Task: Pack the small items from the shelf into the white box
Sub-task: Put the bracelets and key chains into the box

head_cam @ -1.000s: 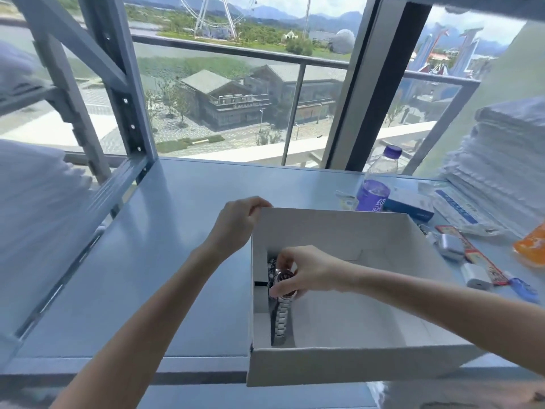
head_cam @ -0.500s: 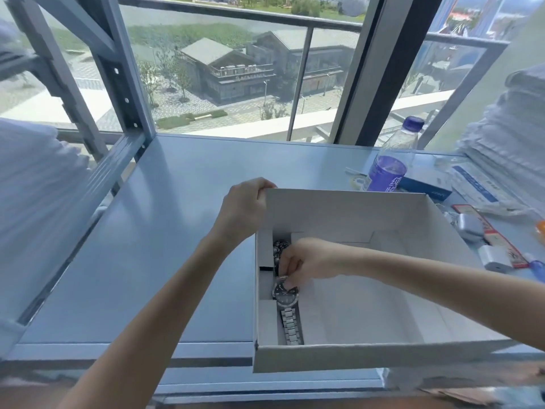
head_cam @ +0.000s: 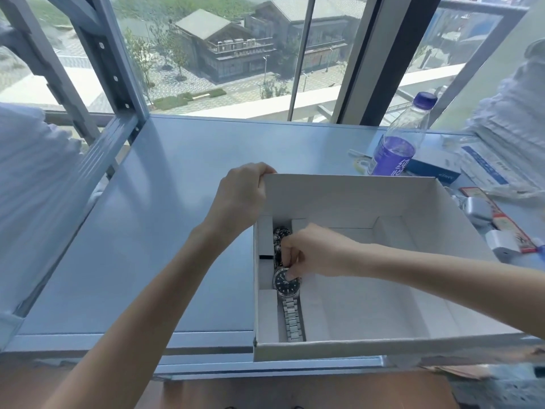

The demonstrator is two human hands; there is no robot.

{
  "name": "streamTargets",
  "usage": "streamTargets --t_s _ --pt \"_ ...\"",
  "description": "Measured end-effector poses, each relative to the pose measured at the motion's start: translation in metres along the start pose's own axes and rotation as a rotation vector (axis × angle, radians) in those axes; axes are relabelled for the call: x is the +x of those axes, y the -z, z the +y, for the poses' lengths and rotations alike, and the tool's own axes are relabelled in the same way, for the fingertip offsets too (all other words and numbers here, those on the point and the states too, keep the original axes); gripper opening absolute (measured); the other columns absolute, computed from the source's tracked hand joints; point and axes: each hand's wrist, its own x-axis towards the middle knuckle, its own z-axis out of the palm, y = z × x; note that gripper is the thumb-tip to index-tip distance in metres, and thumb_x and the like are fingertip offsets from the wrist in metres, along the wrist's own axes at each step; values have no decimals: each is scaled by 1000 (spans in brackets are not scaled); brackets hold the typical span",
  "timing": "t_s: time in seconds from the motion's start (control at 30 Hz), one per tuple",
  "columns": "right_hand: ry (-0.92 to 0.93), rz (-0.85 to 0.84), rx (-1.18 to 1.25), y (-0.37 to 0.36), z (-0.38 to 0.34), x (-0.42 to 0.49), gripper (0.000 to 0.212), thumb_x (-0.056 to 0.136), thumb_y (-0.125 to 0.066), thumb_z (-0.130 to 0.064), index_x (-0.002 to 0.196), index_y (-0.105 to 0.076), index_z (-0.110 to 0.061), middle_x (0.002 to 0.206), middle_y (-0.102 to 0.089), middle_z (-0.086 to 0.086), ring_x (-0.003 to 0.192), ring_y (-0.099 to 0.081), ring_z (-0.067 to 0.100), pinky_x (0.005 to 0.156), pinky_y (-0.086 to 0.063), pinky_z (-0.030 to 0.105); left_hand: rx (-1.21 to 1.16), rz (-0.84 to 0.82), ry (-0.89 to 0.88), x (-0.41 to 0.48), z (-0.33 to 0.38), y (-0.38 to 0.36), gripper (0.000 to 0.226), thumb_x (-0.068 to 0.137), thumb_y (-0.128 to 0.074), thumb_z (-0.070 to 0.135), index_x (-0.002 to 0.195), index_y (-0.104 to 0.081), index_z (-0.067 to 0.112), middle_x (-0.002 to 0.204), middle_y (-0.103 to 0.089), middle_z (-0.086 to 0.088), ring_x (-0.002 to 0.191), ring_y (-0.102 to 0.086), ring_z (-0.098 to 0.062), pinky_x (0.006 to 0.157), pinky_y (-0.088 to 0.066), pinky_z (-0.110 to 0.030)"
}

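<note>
- Since a second ago the fingers of the right hand have come down. They are curled, pinching the watch, which lies flat along the left wall of the white box.
- The left hand grips the box's far left corner on the shelf.
- One item looks nearly packed; the bottle and small packets wait at the right.
- A dark beaded thing behind the fingers is hard to identify.

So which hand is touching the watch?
The right hand, reaching inside the white box; it pinches the watch. The left hand only grips the box's far corner.
</note>
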Motion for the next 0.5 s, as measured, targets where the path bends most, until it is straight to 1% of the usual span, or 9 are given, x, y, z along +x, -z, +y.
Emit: streamTargets --t_s 0.07,0.1,0.13,0.2,0.27,0.33,0.4,0.43,0.5 --pt "33 5 -68 -1 1 -2 20 73 -75 -31 84 -60 -23 65 -56 -13 65 -55 13 58 -45 28 7 -6 -14 1 -2 -1 36 92 -36 2 111 -64 12 107 -66 -3 87 -54 -15 77 -42 -26" --pt "43 -13 -49 0 3 -3 20 73 -75 -29 85 -61 -22 68 -60 -11 63 -55 8 57 -45 25 4 1 -36 0 -3 -1 35 92 -38 2 111 -65 12 108 -66 -3 88 -55 -15 78 -42 -25" --pt "46 -45 9 3 5 -3 20 73 -76 -25 86 -61 -20 74 -66 -9 59 -55 2 55 -43 19 2 24 -87 -1 -3 0 32 92 -41 1 110 -65 11 108 -66 -3 91 -57 -16 80 -42 -25" --pt "40 -112 135 7 8 -4 20 73 -75 -16 87 -61 -17 85 -72 -3 52 -57 -5 55 -44 13 -2 111 -289 -7 -3 5 24 91 -48 2 104 -67 9 105 -66 -3 98 -58 -19 86 -43 -23" --pt "53 -126 164 8 9 -6 19 75 -73 -11 88 -60 -16 88 -73 -2 48 -59 -4 62 -49 18 -27 126 -525 -17 -7 12 17 91 -52 5 92 -68 6 96 -66 -3 96 -58 -20 87 -45 -26" --pt "67 -107 125 6 10 -8 20 75 -72 -14 89 -59 -19 89 -72 -6 50 -59 -4 67 -52 24 -65 52 -688 -34 -16 13 25 94 -49 11 77 -65 2 80 -65 -3 84 -58 -24 78 -48 -37" --pt "55 -70 48 3 9 -11 21 75 -73 -20 90 -59 -26 92 -70 -10 59 -58 -4 68 -52 29 -84 -3 -768 -47 -25 11 40 97 -42 18 63 -57 3 64 -56 -2 68 -52 -23 72 -47 -41" --pt "43 -48 7 3 8 -12 22 74 -73 -24 91 -59 -29 92 -69 -11 65 -58 -1 68 -50 29 -88 0 -785 -51 -27 9 45 98 -37 20 58 -52 4 59 -50 -1 63 -46 -20 74 -47 -41" --pt "23 -20 -55 3 7 -13 23 74 -74 -30 92 -60 -31 91 -68 -9 76 -62 9 67 -48 29 -129 17 -783 -54 -29 4 49 99 -31 21 53 -44 7 54 -42 -2 59 -37 -18 77 -44 -40"
